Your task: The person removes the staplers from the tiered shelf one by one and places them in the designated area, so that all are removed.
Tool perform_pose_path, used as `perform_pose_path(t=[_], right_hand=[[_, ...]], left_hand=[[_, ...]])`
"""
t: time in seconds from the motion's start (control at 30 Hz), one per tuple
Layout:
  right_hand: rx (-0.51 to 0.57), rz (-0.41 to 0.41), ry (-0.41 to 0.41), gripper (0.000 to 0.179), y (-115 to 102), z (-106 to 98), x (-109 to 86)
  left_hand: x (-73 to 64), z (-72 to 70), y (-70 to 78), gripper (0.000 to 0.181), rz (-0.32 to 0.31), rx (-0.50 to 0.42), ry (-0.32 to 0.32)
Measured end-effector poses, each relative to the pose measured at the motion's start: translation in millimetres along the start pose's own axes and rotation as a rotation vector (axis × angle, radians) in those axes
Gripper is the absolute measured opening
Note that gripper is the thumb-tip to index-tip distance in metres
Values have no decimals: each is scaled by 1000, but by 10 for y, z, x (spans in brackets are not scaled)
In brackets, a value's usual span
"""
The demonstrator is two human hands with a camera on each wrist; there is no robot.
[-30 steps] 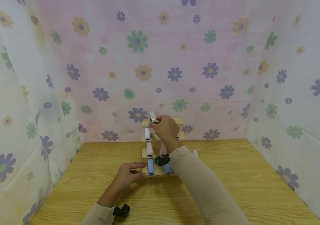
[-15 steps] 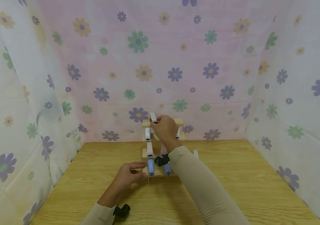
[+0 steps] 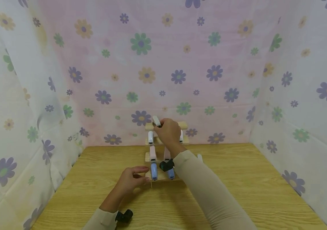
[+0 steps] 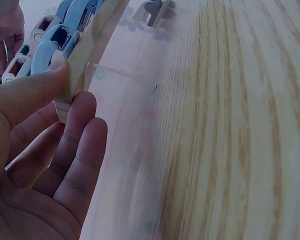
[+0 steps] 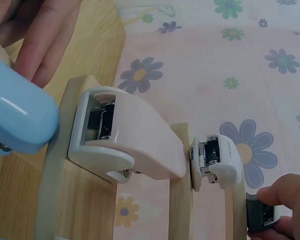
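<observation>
Apparently placing: my right hand point(image 3: 169, 131) pinches a stapler point(image 3: 156, 120) atop the rack point(image 3: 182, 125), my left hand point(image 3: 133, 179) pinches its lowest board point(image 4: 80, 62); alignment before release seems due.

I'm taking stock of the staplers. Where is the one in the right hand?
In the head view, the held stapler is toward the left end of the top shelf, in the right hand, just above the left white stapler one tier down.

Smooth plastic staplers point(image 5: 145, 137), matt wooden rack point(image 5: 87, 200), matt cloth backdrop point(image 3: 163, 60)
</observation>
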State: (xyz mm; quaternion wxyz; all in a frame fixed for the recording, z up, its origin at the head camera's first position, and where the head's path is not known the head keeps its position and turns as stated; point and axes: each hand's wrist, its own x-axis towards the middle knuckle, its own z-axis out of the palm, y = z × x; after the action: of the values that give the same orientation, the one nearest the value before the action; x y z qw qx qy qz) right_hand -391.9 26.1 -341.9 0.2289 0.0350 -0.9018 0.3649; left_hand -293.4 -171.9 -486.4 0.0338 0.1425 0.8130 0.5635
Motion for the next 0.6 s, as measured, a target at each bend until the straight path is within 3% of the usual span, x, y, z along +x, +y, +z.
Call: perform_pose_path(t=[0.4, 0.6], right_hand=[[130, -83, 32, 18, 129, -40, -11], [194, -78, 24, 22, 174, -128, -54]], left_hand=[[24, -18, -18, 40, -10, 37, -3], [20, -15, -21, 40, -6, 39, -8]])
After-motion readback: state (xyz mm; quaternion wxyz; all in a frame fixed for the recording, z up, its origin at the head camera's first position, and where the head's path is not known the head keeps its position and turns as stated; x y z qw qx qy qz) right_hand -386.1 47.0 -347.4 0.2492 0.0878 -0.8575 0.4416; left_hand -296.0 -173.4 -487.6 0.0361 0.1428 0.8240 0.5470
